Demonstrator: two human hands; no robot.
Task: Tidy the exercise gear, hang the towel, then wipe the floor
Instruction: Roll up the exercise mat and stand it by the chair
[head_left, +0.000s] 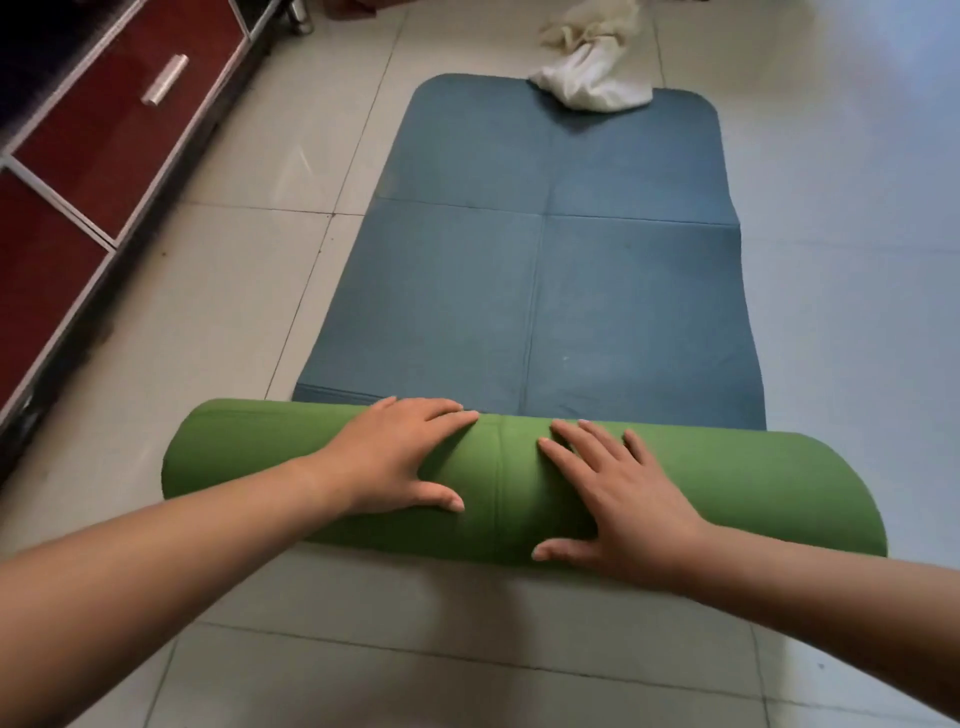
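Observation:
An exercise mat (545, 270) lies on the tiled floor, blue on top and green underneath. Its near end is rolled into a thick green roll (753, 493) that lies across the view. My left hand (400, 457) rests flat on the roll left of its middle, fingers spread. On the roll right of the middle my right hand (613, 504) presses flat, fingers spread too. A crumpled white towel (592, 78) sits on the mat's far end, partly on the floor beyond it.
A low cabinet with dark red drawers (104, 130) and a metal handle runs along the left. Pale floor tiles (467, 649) surround the mat. Bright glare covers the floor at the right.

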